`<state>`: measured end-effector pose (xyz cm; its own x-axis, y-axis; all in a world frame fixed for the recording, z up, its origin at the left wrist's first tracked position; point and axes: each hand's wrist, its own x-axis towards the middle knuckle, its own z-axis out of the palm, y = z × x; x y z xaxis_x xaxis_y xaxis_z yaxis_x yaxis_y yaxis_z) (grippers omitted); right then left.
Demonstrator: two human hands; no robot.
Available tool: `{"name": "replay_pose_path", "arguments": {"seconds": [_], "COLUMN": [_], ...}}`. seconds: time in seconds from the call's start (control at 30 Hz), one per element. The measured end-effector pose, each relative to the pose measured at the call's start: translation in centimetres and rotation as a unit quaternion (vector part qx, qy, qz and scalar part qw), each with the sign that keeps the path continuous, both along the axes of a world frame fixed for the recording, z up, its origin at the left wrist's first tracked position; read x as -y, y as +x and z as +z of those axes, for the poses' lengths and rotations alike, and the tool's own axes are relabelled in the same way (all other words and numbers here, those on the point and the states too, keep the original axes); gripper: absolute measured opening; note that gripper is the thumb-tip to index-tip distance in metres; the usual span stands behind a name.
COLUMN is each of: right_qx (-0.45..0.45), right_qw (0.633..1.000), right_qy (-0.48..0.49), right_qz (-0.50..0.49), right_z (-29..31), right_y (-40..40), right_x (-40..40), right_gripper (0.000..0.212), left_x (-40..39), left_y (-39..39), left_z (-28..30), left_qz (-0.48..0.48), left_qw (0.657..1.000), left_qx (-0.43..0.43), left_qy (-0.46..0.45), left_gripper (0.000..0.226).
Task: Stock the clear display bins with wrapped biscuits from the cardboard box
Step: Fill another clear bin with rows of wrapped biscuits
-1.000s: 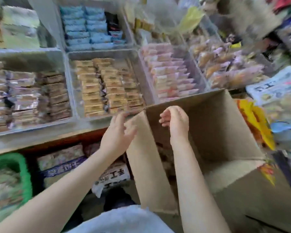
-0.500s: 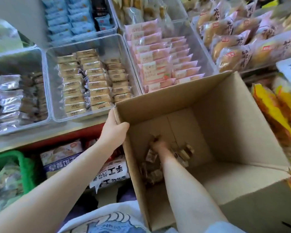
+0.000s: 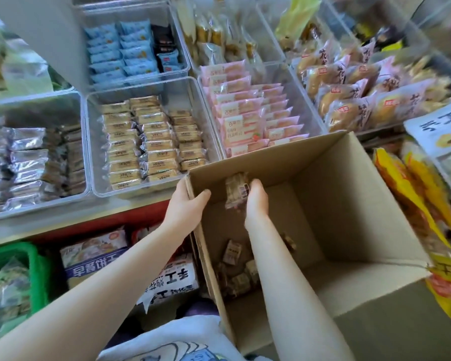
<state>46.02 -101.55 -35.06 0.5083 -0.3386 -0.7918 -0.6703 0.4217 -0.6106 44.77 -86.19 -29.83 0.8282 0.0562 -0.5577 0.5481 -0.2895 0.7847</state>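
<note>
- One head-worn camera is looking forward and steeply down into the open cardboard box point(image 3: 336, 204), close above it.
- It is facing the clear bins point(image 3: 151, 95) lying just beyond the box.
- Both forearms are entering from the bottom edge.

Cardboard box point(image 3: 323, 204) gapes open above; biscuit bin point(image 3: 167, 92) half bare behind.

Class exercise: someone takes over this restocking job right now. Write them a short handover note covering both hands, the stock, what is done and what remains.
Left hand grips the near-left wall of the cardboard box, steadying it.
Right hand holds a bunch of wrapped biscuits, raised inside the box.
Done: the beige-biscuit bin is partly filled, with its back free.
Left: place this handful in a bin, then fetch the loose packs on the box floor.
</note>
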Motion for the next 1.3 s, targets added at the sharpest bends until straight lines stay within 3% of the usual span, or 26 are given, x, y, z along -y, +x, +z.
{"name": "replay_pose_path", "arguments": {"seconds": [0.23, 0.37, 0.47, 0.53, 0.6, 0.7, 0.83, 0.9, 0.97, 1.03, 1.1, 1.17, 1.3], "right_qx": [0.159, 0.261, 0.316, 0.339, 0.336, 0.287, 0.227, 0.219, 0.222, 0.255, 0.293, 0.312, 0.311], "right_qw": [0.987, 0.953, 0.91, 0.89, 0.892, 0.889, 0.861, 0.858, 0.858, 0.834, 0.78, 0.739, 0.669], "right_qy": [-0.002, -0.107, -0.179, -0.188, -0.177, -0.177, -0.104, -0.103, -0.111, -0.162, -0.252, -0.302, -0.373], "right_qz": [0.037, 0.11, 0.198, 0.24, 0.246, 0.309, 0.443, 0.453, 0.45, 0.462, 0.493, 0.514, 0.563], "right_z": [7.4, 10.9, 13.1, 13.8, 13.6, 12.4, 11.0, 10.3, 9.2, 8.1, 7.2, 6.2, 3.7], "right_y": [-3.0, -3.0, -2.6, -2.6, -2.7, -2.8, -3.6, -3.8, -3.2, -2.0, -0.5, 1.0, 4.1], "right_x": [-6.4, -11.3, -17.1, -22.0, -26.7, -33.9, -44.4, -49.0, -52.6, -55.7, -58.5, -61.4, -66.8], "right_gripper": [0.026, 0.02, 0.027, 0.023, 0.019, 0.007, 0.02, 0.012, 0.004, 0.007, 0.013, 0.015, 0.02], "left_x": [-3.3, -7.3, -13.2, -18.3, -23.8, -32.5, -41.9, -45.5, -49.1, -53.1, -56.5, -59.0, -60.9], "left_y": [-0.3, -0.2, -0.5, -0.6, -1.0, -1.7, -3.3, -3.8, -4.4, -5.4, -6.6, -7.8, -8.8], "left_z": [2.8, 5.7, 6.5, 6.4, 6.0, 5.0, 3.4, 2.3, 1.1, -1.0, -3.5, -6.1, -8.4], "left_qz": [-0.023, -0.001, 0.078, 0.14, 0.219, 0.318, 0.37, 0.343, 0.327, 0.3, 0.17, 0.007, -0.1], "left_qw": [0.994, 0.974, 0.941, 0.913, 0.891, 0.864, 0.863, 0.893, 0.93, 0.946, 0.944, 0.918, 0.888], "left_qx": [0.083, 0.054, 0.011, -0.002, -0.003, 0.015, 0.021, 0.035, 0.061, 0.121, 0.135, 0.08, 0.113], "left_qy": [-0.063, -0.221, -0.33, -0.384, -0.397, -0.391, -0.344, -0.29, -0.156, 0.032, 0.25, 0.389, 0.435], "left_gripper": [0.06, 0.058, 0.068, 0.054, 0.037, 0.04, 0.042, 0.057, 0.052, 0.043, 0.054, 0.065, 0.075]}}
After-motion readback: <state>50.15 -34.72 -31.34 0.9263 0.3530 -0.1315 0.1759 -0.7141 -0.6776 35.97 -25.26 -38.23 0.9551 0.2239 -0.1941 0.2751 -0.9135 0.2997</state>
